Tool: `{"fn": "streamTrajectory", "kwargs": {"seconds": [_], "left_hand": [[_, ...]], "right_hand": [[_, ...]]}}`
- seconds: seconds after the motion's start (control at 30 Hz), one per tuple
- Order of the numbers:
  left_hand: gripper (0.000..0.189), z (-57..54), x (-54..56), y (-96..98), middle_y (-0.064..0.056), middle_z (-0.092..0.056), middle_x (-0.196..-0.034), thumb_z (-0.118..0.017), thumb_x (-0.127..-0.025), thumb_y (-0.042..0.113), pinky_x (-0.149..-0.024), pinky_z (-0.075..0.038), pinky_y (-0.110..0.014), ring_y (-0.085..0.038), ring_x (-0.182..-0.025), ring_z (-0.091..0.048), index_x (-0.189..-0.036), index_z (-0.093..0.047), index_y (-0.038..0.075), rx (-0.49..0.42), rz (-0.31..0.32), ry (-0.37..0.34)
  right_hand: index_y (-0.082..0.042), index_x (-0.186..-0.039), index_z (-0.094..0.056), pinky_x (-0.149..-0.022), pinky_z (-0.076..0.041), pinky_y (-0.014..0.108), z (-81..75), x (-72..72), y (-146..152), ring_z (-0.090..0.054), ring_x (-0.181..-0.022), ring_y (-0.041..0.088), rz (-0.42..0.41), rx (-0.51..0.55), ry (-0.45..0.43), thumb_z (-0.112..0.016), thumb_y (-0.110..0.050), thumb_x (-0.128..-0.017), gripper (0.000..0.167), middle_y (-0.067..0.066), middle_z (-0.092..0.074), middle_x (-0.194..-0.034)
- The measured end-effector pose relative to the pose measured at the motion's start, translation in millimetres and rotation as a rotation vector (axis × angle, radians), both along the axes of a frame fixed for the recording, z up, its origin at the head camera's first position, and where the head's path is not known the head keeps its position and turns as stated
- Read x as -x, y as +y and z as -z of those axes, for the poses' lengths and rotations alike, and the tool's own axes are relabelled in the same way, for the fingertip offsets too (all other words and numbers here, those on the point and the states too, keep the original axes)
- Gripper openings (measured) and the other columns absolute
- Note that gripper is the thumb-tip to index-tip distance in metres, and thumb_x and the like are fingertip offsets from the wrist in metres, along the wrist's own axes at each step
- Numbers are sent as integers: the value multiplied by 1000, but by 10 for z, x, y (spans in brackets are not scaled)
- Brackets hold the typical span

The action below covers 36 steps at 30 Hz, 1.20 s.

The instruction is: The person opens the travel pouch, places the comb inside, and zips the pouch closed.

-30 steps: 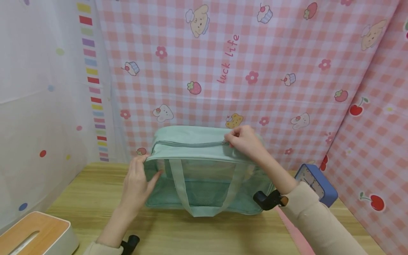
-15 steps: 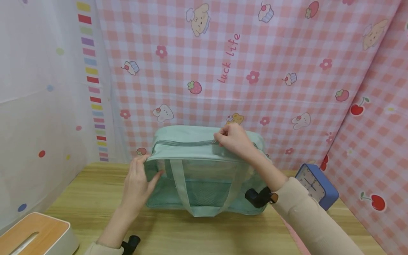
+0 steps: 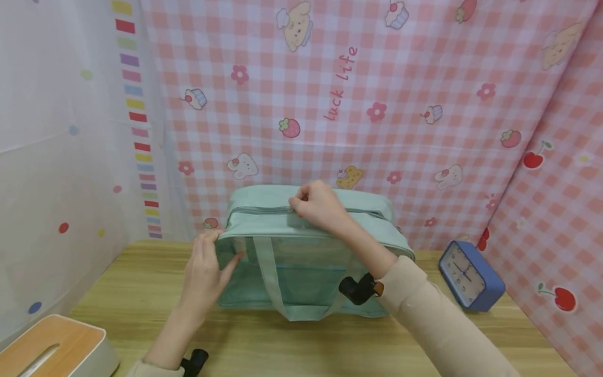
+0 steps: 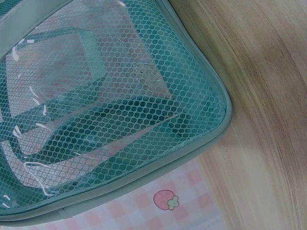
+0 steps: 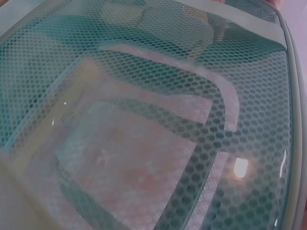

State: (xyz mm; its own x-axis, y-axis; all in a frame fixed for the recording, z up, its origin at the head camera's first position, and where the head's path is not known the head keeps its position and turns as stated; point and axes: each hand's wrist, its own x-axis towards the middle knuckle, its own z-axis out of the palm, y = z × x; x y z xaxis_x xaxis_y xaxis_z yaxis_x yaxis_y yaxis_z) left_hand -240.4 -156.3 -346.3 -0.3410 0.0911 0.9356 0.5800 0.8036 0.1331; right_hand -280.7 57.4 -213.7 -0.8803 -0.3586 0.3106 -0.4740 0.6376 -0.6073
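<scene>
A mint-green bag (image 3: 301,251) with clear and mesh panels stands upright on the wooden table. Its strap handle (image 3: 303,313) hangs down the front. My right hand (image 3: 320,207) pinches the zipper pull at the top, near the middle; the pull is mostly hidden by the fingertips. The zipper (image 3: 259,211) runs along the top and shows on both sides of that hand. My left hand (image 3: 202,272) holds the bag's upper left corner, thumb on the front panel and fingers at the side. Mesh panel (image 4: 134,86) fills much of the left wrist view, and mesh (image 5: 144,96) the right.
A blue alarm clock (image 3: 471,275) stands right of the bag. At the front left is a white tissue box (image 3: 61,343) with a wooden top. Pink checked cloth (image 3: 301,94) hangs behind the bag. A pale cloth (image 3: 70,183) hangs at the left.
My right hand has slid left along the top of the bag with the zipper pull, baring the zipper's right part and more of the clock. My left hand stays at the corner.
</scene>
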Motion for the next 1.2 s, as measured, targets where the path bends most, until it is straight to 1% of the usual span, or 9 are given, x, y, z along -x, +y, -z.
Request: {"fn": "streamTrajectory", "kwargs": {"seconds": [0.2, 0.27, 0.5, 0.63, 0.77, 0.9, 1.07, 1.2], "left_hand": [[66, 4, 6, 2, -23, -52, -102, -84, -55, 1, -83, -47, -38, -34, -97, -51, -108, -46, -12, -6, 14, 0], [66, 7, 6, -5, -23, -51, -103, -84, -56, 2, -83, -47, -38, -33, -97, -51, -108, -46, -12, -4, 10, -4], [66, 8, 4, -10, -24, -52, -102, -84, -56, 2, -81, -48, -37, -33, -96, -52, -108, -45, -11, 1, -5, -6], [65, 11, -8, -8, -23, -52, -101, -84, -56, 2, -80, -48, -37, -32, -95, -52, -108, -46, -11, 1, -7, -9], [65, 18, -8, -5, -23, -52, -102, -84, -57, 2, -79, -48, -36, -31, -94, -52, -108, -45, -10, 1, -4, -5], [66, 24, -2, -2, -22, -52, -101, -84, -56, 2, -78, -48, -36, -30, -93, -52, -108, -46, -10, -2, -4, 1], [66, 25, 1, -7, -23, -53, -101, -85, -55, 1, -78, -47, -35, -30, -93, -52, -107, -46, -11, 1, -5, 2], [68, 19, 0, -11, -23, -53, -101, -85, -54, 1, -79, -47, -35, -30, -93, -52, -108, -46, -11, 5, -3, 1]], "right_hand": [[-4, -67, -67, -42, -29, 19, 7, 15, -80, -30, -40, 8, 1, -21, 11, -53, -14, -89, 28, 8, -64, -59], [-4, -67, -67, -42, -29, 19, 4, 19, -108, -30, -40, 7, -4, -27, 17, -53, -14, -88, 27, 7, -64, -59], [-4, -56, -58, -41, -26, 19, 11, 24, -210, -27, -40, 8, -34, -25, 15, -53, -14, -89, 34, 9, -60, -54], [-4, -60, -63, -41, -28, 19, 19, 23, -280, -30, -40, 8, -31, -27, 7, -53, -14, -89, 32, 6, -61, -55], [-3, -63, -65, -42, -29, 19, 27, 19, -342, -31, -40, 9, -23, -25, -6, -54, -15, -89, 30, 4, -58, -53], [-4, -65, -66, -42, -31, 19, 43, 18, -400, -34, -41, 9, -25, -22, 5, -55, -15, -89, 29, 5, -60, -55], [-4, -62, -64, -41, -30, 18, 62, 15, -475, -34, -40, 8, -35, -13, 19, -54, -14, -89, 30, 6, -60, -55], [-4, -61, -63, -40, -29, 17, 65, 17, -530, -33, -40, 8, -39, 0, 8, -54, -14, -88, 31, 3, -59, -53]]}}
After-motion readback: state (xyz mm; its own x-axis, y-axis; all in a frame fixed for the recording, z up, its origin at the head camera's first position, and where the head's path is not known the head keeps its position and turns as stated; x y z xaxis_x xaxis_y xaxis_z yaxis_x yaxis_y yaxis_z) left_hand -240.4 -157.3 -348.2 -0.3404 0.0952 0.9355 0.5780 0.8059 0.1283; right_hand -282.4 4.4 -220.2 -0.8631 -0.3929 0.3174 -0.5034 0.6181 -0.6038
